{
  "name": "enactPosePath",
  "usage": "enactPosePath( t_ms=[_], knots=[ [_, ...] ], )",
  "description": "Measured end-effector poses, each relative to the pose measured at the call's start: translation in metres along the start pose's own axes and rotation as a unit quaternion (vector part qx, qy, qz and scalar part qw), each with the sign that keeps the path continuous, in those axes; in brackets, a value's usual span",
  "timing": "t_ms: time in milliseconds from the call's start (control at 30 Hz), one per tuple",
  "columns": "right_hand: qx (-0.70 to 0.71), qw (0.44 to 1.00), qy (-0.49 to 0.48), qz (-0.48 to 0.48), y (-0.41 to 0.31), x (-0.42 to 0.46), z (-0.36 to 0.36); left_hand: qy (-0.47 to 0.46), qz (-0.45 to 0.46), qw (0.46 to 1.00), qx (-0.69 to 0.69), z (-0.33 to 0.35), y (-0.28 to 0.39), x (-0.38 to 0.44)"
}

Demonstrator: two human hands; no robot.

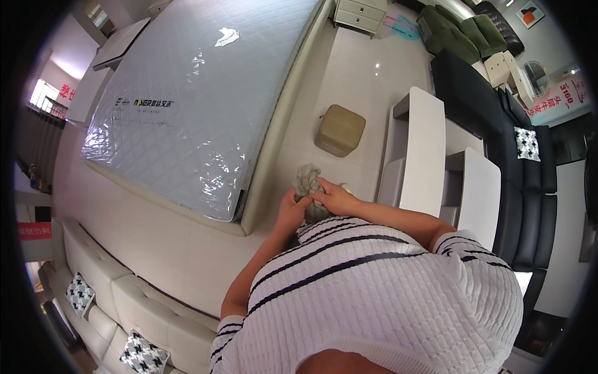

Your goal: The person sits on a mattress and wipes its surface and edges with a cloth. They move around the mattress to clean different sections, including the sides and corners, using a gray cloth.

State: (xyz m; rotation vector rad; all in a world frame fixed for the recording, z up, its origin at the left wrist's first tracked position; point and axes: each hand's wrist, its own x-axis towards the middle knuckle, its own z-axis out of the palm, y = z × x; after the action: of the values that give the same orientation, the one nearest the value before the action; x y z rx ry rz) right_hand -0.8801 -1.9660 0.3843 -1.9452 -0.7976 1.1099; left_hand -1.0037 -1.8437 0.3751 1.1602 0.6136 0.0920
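A crumpled grey-green cloth (pixel 307 175) is bunched between both of my hands, close in front of my striped top. My left hand (pixel 293 209) grips its left side, and my right hand (pixel 337 197) pinches it from the right, thumbs nearly meeting. Part of the cloth hangs down below my fingers. Beyond my hands a tan cube-shaped stool (pixel 341 128) stands on the tiled floor. To the left lies a mattress (pixel 187 126) in clear plastic on a cream bed frame (pixel 245 226). A small white cloth or wrapper (pixel 227 37) rests on the mattress.
White-topped low tables (pixel 423 154) stand at my right, with a black leather sofa (pixel 507 187) behind them. A cream sofa (pixel 140 304) with patterned cushions is at the lower left. A cream nightstand (pixel 359 16) and green armchairs (pixel 455 35) stand farther off.
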Motion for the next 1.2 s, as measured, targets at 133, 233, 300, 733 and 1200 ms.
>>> enactPosePath(
  t_ms=[133, 233, 300, 733, 1200],
  knots=[
    [0.015, 0.999, -0.022, -0.02, 0.009, -0.008, -0.037, 0.021, 0.004, 1.0, -0.023, 0.034, -0.006, 0.015],
    [-0.018, 0.998, 0.021, -0.048, 0.041, -0.01, -0.077, 0.021, -0.031, 0.999, 0.0, 0.071, -0.009, 0.042],
    [-0.036, 0.997, 0.034, -0.061, 0.061, -0.01, -0.107, 0.03, -0.049, 0.993, 0.1, 0.097, -0.01, 0.065],
    [-0.074, 0.993, -0.093, -0.008, 0.17, 0.001, -0.367, 0.055, 0.037, 0.982, 0.176, 0.333, -0.016, 0.189],
    [-0.118, 0.959, -0.203, -0.156, 0.118, 0.099, -0.402, 0.24, 0.092, 0.961, 0.103, 0.329, 0.005, 0.245]
  ],
)
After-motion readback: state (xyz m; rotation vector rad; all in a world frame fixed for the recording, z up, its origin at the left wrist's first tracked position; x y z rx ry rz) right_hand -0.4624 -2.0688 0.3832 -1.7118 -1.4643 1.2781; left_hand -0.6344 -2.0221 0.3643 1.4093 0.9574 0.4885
